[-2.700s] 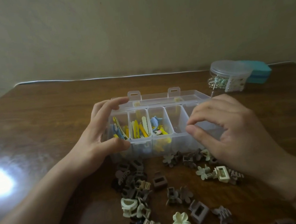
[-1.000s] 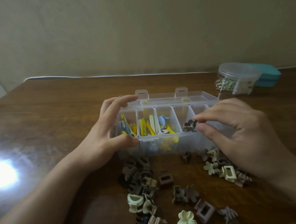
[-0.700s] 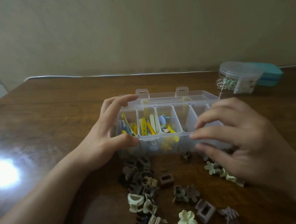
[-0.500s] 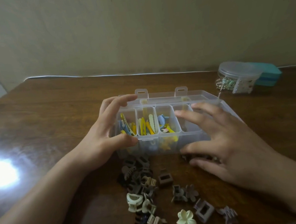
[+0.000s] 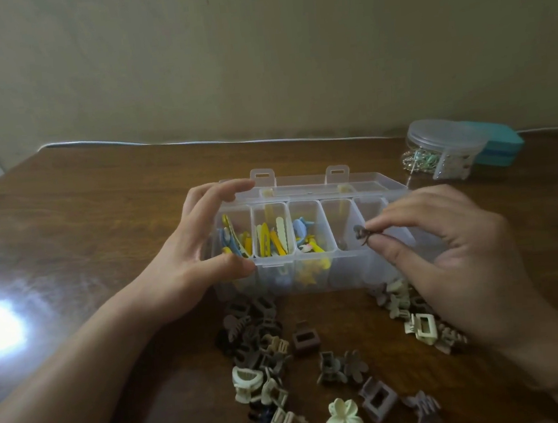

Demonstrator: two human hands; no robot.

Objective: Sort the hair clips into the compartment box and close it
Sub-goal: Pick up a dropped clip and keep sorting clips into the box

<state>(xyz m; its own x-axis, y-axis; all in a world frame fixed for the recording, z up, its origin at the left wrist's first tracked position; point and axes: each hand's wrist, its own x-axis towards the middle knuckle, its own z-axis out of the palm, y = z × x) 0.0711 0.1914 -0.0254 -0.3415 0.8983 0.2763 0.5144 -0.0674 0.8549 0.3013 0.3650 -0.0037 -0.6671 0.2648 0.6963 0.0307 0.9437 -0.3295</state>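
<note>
Compartment box (image 5: 315, 276): clear plastic, lid open, gripped at its left end by the left hand (image 5: 189, 255). Small dark clip (image 5: 359, 232): pinched by the right hand (image 5: 447, 255) above the box's right compartments.

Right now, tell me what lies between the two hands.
In the head view, the open box with yellow and blue clips lies between the left hand and right hand.

Clear lidded jar (image 5: 443, 149) against teal box (image 5: 499, 146), wooden table (image 5: 81, 214)
</note>
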